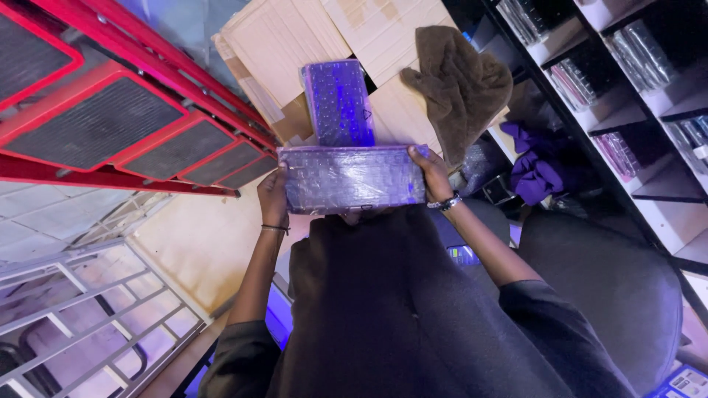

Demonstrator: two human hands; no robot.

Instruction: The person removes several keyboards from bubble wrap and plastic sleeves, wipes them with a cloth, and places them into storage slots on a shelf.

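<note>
Holding a wrapped purple keyboard (354,179) level between both hands, above the lap. Left hand (273,196) clasped on its left end, fingers curled around the edge. Right hand (432,174) clasped on its right end, thumb on top. Second wrapped keyboard (338,102) lying just beyond on cardboard (280,44), touching the first. Brown cloth (461,81) draped to the right, beside shelves (627,103).

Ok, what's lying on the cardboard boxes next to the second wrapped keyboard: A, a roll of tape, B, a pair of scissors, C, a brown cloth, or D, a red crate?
C: a brown cloth is draped over the cardboard boxes, right beside the second wrapped keyboard.
</note>
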